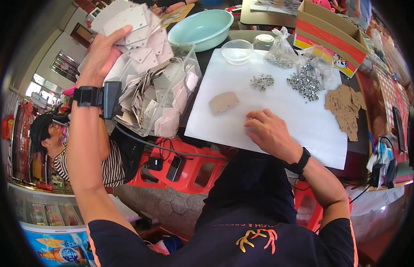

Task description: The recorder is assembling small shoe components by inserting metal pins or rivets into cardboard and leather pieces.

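Observation:
My left hand (101, 55) is raised at the upper left, its thumb and fingers closed on a fanned bunch of pale card pieces (140, 29) with small punched holes. Below that bunch stands a clear plastic bin (194, 60) heaped with similar card pieces (147, 100). My right hand (271, 133) rests low over a white sheet (216, 129), fingers loosely bent and somewhat apart, with nothing seen in them. Just beyond its fingertips, a single beige card piece (224, 103) with small holes lies flat, not touched.
Small metal parts lie in a little pile (262, 82) and a bigger heap (305, 82) by plastic bags (281, 51). Brown cutouts (345, 107) lie at right. Behind are a clear bowl (237, 52), a blue basin (201, 29) and a carton (331, 33). A person sits at left (60, 153).

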Tool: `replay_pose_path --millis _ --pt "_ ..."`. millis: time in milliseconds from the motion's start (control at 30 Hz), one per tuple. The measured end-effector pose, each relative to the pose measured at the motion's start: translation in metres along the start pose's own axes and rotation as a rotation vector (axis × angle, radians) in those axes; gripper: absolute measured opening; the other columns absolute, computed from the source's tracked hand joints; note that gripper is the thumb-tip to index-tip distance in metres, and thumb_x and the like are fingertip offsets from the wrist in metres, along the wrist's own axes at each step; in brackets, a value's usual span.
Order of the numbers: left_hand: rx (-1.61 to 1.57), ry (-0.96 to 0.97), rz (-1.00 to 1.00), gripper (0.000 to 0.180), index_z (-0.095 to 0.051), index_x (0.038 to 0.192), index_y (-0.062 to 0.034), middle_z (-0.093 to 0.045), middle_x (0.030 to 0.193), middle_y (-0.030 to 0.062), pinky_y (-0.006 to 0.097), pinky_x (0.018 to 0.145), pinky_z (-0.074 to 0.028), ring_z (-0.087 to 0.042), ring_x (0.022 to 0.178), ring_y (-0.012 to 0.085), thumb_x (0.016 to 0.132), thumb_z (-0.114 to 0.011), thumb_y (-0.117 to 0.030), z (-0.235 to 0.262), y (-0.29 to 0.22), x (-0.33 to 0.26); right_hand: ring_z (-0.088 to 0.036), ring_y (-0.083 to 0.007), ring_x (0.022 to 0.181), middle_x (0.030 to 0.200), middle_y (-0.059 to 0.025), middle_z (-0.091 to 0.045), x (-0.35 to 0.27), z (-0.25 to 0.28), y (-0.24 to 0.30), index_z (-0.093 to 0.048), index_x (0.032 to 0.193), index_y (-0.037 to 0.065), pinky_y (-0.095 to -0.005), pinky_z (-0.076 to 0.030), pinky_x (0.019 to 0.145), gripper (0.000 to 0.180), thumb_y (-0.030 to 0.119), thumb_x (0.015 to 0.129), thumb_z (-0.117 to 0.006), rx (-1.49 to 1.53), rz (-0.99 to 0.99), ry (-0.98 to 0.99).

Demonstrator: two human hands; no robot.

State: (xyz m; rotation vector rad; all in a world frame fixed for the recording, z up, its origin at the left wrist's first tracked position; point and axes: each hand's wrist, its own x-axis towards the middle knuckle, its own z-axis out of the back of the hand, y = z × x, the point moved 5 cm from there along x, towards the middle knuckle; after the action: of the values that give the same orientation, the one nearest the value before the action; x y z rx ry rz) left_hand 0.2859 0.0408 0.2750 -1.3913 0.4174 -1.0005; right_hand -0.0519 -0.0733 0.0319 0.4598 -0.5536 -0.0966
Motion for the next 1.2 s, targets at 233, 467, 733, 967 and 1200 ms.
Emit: replay_pose_path --millis 233,467,733,967,1200 --pt "-0.021 0.231 -0.005 0.045 -0.054 0.127 0.0042 -0.063 0.121 0.0109 0.036 0.096 -0.051 -0.062 0.11 0.0204 0.087 -0.07 -0.009 -0.093 0.014 -0.001 -0.058 -0.0264 0.101 0.11 -0.0071 -0.062 0.0 0.0 0.002 -0.067 0.092 0.006 -0.0379 -0.051 0.082 0.014 0.012 0.08 -0.07 0.001 0.016 -0.008" --pt "-0.009 0.209 0.099 0.041 -0.058 0.123 0.0031 -0.066 0.117 0.0108 0.033 0.091 -0.051 -0.064 0.105 0.0207 0.083 -0.065 -0.002 -0.155 0.081 -0.035 -0.057 -0.0272 0.102 0.111 -0.0078 -0.063 -0.004 0.0 0.0 -0.066 0.095 0.005 -0.0383 -0.051 0.084 0.017 0.012 0.08 -0.07 0.011 0.024 -0.015" --pt "-0.05 0.267 0.279 0.051 -0.053 0.13 0.0013 -0.064 0.121 0.0105 0.032 0.094 -0.05 -0.062 0.11 0.0204 0.081 -0.067 0.0 -0.146 0.12 -0.035 -0.057 -0.0278 0.103 0.112 -0.0076 -0.063 -0.005 -0.002 -0.001 -0.066 0.096 0.006 -0.0395 -0.051 0.083 0.018 0.013 0.08 -0.07 0.005 0.019 -0.019" --pt "0.054 0.328 0.3 0.051 -0.054 0.125 0.0018 -0.065 0.113 0.0109 0.034 0.091 -0.051 -0.064 0.103 0.0221 0.075 -0.066 0.002 -0.156 0.152 -0.02 -0.058 -0.0275 0.103 0.111 -0.0069 -0.063 -0.003 -0.002 -0.002 -0.067 0.093 0.007 -0.0404 -0.051 0.083 0.014 0.014 0.081 -0.069 0.018 -0.016 0.009" --pt "0.307 0.096 0.156 0.079 -0.031 0.141 -0.002 -0.055 0.125 0.0144 0.034 0.094 -0.049 -0.059 0.11 0.0242 0.073 -0.073 -0.003 -0.144 0.187 -0.014 -0.057 -0.0275 0.103 0.11 -0.0071 -0.063 -0.002 -0.003 0.001 -0.066 0.093 0.007 -0.0403 -0.051 0.083 0.014 0.014 0.081 -0.068 0.003 -0.031 0.019"
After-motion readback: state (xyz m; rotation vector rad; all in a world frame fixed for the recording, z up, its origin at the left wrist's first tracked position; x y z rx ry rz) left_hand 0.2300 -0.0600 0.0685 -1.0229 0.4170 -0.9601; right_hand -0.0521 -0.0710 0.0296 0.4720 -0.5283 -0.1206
